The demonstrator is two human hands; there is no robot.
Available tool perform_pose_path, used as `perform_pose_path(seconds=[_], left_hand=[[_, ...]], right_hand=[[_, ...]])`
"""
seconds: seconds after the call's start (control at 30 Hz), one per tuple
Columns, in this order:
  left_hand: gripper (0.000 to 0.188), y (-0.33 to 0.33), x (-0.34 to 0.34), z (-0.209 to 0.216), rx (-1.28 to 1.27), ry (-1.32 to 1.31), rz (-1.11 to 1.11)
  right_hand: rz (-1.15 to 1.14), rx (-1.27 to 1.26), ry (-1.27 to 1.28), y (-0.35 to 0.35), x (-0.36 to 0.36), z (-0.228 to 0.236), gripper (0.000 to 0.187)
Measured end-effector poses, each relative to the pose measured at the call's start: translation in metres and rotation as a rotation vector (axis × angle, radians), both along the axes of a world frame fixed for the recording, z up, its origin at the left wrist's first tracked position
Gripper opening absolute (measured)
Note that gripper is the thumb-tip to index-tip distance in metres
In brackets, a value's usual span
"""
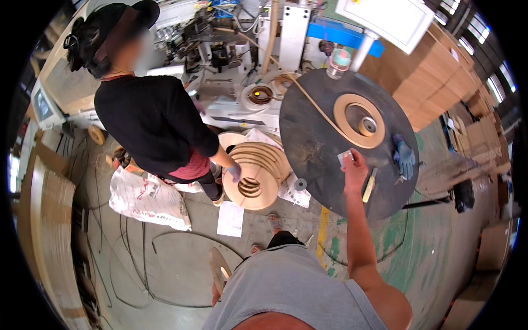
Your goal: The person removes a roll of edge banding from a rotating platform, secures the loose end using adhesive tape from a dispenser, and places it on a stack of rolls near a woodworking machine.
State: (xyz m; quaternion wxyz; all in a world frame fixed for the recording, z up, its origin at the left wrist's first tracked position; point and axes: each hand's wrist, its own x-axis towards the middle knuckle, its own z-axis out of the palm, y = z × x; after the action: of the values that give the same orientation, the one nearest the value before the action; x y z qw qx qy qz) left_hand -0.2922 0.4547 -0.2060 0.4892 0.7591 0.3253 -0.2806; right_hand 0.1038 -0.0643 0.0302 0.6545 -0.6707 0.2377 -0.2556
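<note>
Card (345, 158) pinched in right hand (355, 168) over round table (313, 148).

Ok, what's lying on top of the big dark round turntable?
On the dark round turntable: a tan edge-banding coil, blue glove, a flat tan stick and the right hand holding a small pale object. Beneath is hidden.

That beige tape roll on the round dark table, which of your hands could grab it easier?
Probably the right hand: it already rests on the round dark table, holding a small pale object, close to the beige tape roll. The left hand is out of view.
</note>
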Motion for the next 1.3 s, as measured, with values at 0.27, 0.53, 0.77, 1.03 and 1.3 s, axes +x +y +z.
perform_pose_path(seconds=[0.27,0.53,0.77,1.03,1.3], left_hand=[[0.039,-0.046,-0.016,0.016,0.122,0.050,-0.093],[0.038,-0.077,-0.007,0.009,0.166,-0.003,-0.270],[0.038,-0.085,-0.006,-0.009,0.170,-0.070,-0.370],[0.059,-0.089,0.006,-0.020,0.003,0.015,-0.207],[0.067,-0.099,0.071,0.026,-0.217,0.086,0.084]], right_hand=[[0.125,-0.056,0.026,-0.018,0.087,-0.016,0.037],[0.249,-0.036,0.061,-0.014,0.090,-0.044,0.035],[0.275,-0.070,0.104,-0.012,0.048,-0.036,0.036],[0.289,-0.040,0.098,0.014,0.000,-0.014,0.037],[0.272,-0.081,0.089,0.009,-0.012,-0.005,0.034]])
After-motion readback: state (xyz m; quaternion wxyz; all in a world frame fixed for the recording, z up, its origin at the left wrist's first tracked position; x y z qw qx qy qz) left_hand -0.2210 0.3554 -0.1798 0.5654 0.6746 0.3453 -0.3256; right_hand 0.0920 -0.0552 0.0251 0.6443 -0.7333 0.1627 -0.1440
